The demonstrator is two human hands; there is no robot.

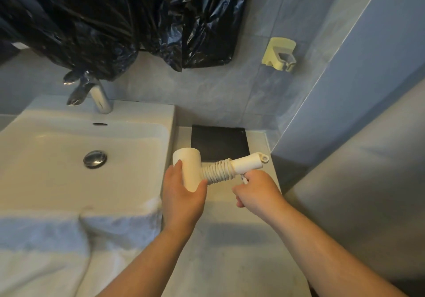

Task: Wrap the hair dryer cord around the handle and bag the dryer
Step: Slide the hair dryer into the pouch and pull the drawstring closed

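White plastic hair dryer [195,174], cylindrical barrel [186,158]; handle [248,164] toward 3 o'clock, ribbed with cord [218,170] coils. The left hand [181,195] clasps the barrel; the right hand [255,191], at 5 o'clock, pinches the cord end.

Only the person's two arms show, and both are bare. The left hand [184,195] runs into a bare wrist and the left forearm [147,262], uncovered right to the frame edge at 6 o'clock. The right hand [257,191] and the right forearm [322,250] are equally bare, out to the edge at 5 o'clock. Both forearms look smooth.
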